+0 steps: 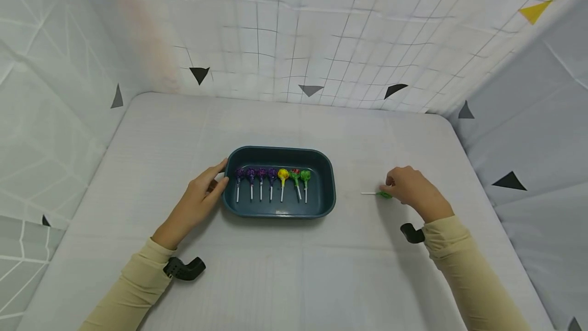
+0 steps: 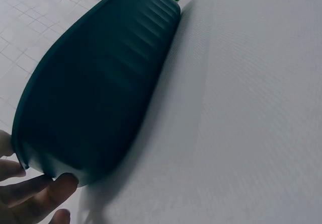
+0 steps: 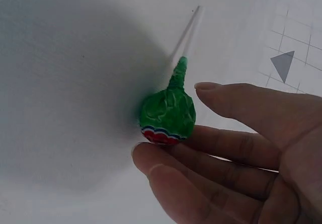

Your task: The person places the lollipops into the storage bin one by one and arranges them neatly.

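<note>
A dark teal tray (image 1: 279, 211) sits on the table, holding a row of wrapped lollipops with white sticks: several purple ones (image 1: 261, 173), a yellow one (image 1: 283, 174), and two green ones (image 1: 305, 176). My left hand (image 1: 200, 195) touches the tray's left end, its fingertips on the outer wall and rim; in the left wrist view these fingers (image 2: 60, 190) lie against the wall. To the right, my right hand (image 1: 415, 192) is around the head of another green lollipop (image 3: 168, 114), with a red patch, whose stick points left. In the right wrist view its thumb stands apart from the wrapper, fingers close beside it.
White cloth covers the table (image 1: 275, 280). Behind it rises a white backdrop (image 1: 321, 29) with grid lines and triangles, and pale curtains (image 1: 542, 132) stand at both sides. A dark wrist camera (image 1: 185, 268) sits on the left wrist.
</note>
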A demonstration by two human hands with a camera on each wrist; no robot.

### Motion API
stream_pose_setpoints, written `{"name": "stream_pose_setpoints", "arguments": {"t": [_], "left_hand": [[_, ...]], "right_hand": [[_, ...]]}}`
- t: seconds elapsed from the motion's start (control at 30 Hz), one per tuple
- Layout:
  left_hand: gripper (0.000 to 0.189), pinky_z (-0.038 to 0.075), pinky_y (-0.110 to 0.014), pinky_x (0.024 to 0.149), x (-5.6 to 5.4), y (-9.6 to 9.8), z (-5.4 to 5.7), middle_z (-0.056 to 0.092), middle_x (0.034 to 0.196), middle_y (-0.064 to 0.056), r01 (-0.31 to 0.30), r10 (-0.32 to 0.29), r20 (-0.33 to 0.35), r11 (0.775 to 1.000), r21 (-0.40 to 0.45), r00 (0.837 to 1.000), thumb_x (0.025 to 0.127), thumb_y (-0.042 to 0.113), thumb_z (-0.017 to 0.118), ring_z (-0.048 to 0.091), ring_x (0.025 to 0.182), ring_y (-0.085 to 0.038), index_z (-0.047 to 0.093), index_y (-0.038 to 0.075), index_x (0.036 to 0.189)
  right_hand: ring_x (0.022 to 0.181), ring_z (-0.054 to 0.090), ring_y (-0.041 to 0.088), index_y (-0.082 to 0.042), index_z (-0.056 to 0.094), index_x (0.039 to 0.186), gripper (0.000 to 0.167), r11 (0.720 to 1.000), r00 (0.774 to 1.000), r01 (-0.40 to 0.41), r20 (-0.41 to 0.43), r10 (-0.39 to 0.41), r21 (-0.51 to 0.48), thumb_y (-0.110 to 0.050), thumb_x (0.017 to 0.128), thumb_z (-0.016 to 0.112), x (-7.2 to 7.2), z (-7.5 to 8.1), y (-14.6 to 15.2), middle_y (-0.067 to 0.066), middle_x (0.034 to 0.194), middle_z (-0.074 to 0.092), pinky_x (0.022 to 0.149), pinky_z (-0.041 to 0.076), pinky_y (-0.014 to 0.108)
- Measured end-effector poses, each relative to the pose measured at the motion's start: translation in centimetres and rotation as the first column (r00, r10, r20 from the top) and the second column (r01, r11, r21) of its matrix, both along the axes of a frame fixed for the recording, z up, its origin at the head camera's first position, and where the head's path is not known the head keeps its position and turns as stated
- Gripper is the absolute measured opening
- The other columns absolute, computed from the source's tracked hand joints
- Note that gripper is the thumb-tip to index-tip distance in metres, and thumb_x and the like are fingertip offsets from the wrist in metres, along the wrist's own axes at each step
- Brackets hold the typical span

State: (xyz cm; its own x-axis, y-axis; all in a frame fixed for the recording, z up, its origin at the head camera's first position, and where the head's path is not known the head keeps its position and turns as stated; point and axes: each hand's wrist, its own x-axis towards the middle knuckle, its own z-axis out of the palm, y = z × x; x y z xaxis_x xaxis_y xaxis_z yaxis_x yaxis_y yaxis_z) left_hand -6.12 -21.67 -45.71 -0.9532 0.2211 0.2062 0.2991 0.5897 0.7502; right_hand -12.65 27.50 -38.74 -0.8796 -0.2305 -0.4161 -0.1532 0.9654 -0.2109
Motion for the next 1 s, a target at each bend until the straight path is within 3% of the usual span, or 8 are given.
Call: {"name": "stream_pose_setpoints", "arguments": {"t": [0.23, 0.47, 1.0], "left_hand": [[0.051, 0.056, -0.042, 0.083, 0.0, 0.0, 0.0, 0.060, 0.145, -0.020, -0.003, 0.003, -0.003, 1.000, -0.003, 1.000, 0.110, 0.017, 0.052, 0.067, 0.093, -0.023, 0.041, 0.003, 0.158], [0.051, 0.056, -0.040, 0.081, -0.1, 0.1, -0.1, 0.061, 0.143, -0.020, -0.007, 0.007, -0.014, 1.000, -0.002, 1.000, 0.109, 0.015, 0.053, 0.066, 0.090, -0.022, 0.041, 0.001, 0.157], [0.052, 0.056, -0.043, 0.082, -0.1, 0.1, 0.0, 0.061, 0.142, -0.021, -0.007, 0.007, -0.004, 1.000, -0.009, 1.000, 0.109, 0.016, 0.053, 0.067, 0.091, -0.024, 0.041, 0.001, 0.157]], "right_hand": [[0.063, 0.065, 0.019, 0.004, 0.073, 0.099, 0.022, 0.999, 0.999, -0.003, -0.040, 0.002, -0.047, -0.018, 0.097, 0.071, -0.2, -0.7, 0.0, 0.015, 0.091, 0.073, 0.059, 0.053, 0.035], [0.085, 0.070, 0.027, 0.002, 0.075, 0.099, 0.019, 0.995, 0.991, -0.063, -0.126, 0.053, -0.075, -0.015, 0.091, 0.078, -0.5, -1.3, -0.4, 0.015, 0.095, 0.075, 0.080, 0.056, 0.049], [0.096, 0.072, 0.030, -0.003, 0.078, 0.104, 0.021, 0.991, 0.996, -0.071, -0.061, 0.064, -0.113, -0.011, 0.085, 0.082, -0.2, -1.4, -0.5, 0.014, 0.105, 0.077, 0.081, 0.058, 0.046]]}}
